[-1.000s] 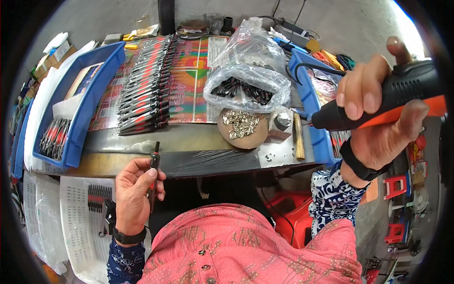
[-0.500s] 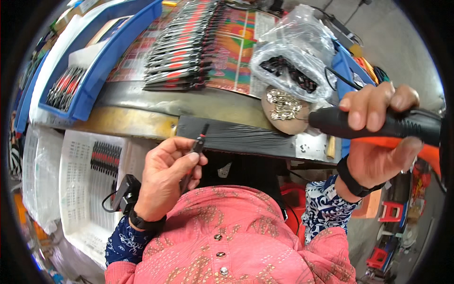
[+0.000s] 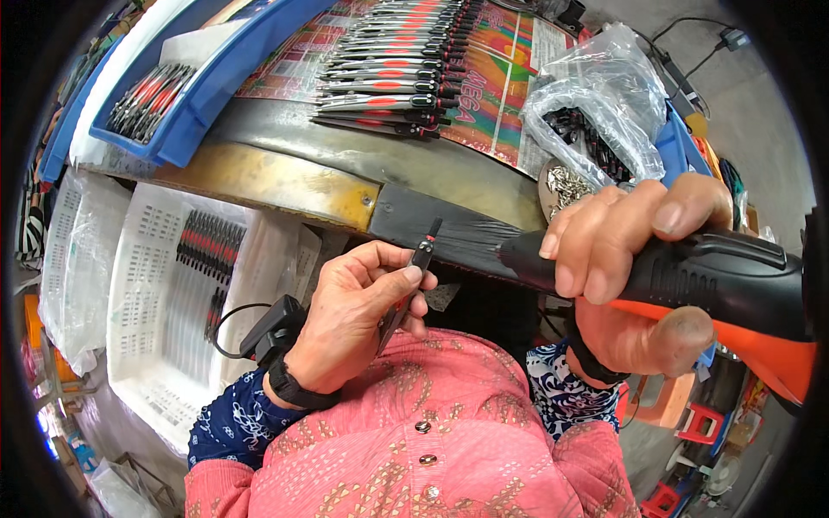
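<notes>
My left hand (image 3: 358, 298) pinches a slim black pen-shaped tool (image 3: 422, 252) with red marks between thumb and fingers. It points up and away from me, just in front of the bench edge. My right hand (image 3: 630, 259) is wrapped round a black and orange power screwdriver (image 3: 734, 281), held level with its nose aimed left toward the slim tool. A gap separates the two. Beyond the right hand, small silver metal pieces (image 3: 566, 186) lie on a round dish, partly covered by my fingers.
Silver, red and black slim tools (image 3: 389, 73) lie in a long row on the bench. A blue tray (image 3: 194, 134) with similar pieces is at the left. Below it stands a white basket (image 3: 142, 285) holding more. A clear plastic bag (image 3: 600, 82) contains black parts. Black covering (image 3: 414, 220) wraps the bench edge.
The power screwdriver has come left and down, closer to the slim tool. My left hand keeps its pinch. The view has shifted, so the bench things appear displaced.
</notes>
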`<control>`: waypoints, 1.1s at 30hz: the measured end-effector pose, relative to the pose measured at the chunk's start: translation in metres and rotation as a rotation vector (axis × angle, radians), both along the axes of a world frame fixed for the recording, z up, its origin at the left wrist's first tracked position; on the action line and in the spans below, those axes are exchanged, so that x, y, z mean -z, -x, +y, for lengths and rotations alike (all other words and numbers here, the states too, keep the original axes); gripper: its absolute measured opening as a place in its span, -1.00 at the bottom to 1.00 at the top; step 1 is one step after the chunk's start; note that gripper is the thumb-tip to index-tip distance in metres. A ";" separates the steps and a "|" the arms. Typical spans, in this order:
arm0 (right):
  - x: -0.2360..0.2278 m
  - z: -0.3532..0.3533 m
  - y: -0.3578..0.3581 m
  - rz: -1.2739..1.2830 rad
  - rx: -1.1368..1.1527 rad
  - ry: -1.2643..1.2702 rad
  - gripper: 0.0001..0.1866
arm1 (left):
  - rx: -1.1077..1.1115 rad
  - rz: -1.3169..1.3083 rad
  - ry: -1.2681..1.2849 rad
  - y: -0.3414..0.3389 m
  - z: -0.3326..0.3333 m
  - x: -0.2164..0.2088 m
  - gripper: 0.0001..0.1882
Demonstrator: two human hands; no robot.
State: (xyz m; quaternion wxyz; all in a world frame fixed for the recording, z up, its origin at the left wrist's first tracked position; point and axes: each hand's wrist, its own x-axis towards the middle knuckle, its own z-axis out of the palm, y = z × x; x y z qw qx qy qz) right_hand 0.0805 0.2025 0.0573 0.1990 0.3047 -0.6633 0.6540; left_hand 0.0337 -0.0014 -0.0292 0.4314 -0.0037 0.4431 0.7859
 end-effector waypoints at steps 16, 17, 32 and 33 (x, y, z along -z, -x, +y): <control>0.017 -0.028 0.017 -0.099 0.024 0.037 -0.42 | -0.008 -0.012 0.060 -0.001 0.002 0.006 -0.89; 0.017 -0.029 0.017 -0.099 0.028 0.037 -0.42 | -0.004 -0.009 0.061 0.000 0.002 0.005 -0.90; 0.016 -0.035 0.021 -0.120 0.019 0.045 -0.41 | -0.016 0.020 0.065 -0.002 0.003 0.006 -0.89; 0.016 -0.035 0.021 -0.118 0.016 0.045 -0.41 | -0.013 0.021 0.070 -0.002 0.003 0.006 -0.89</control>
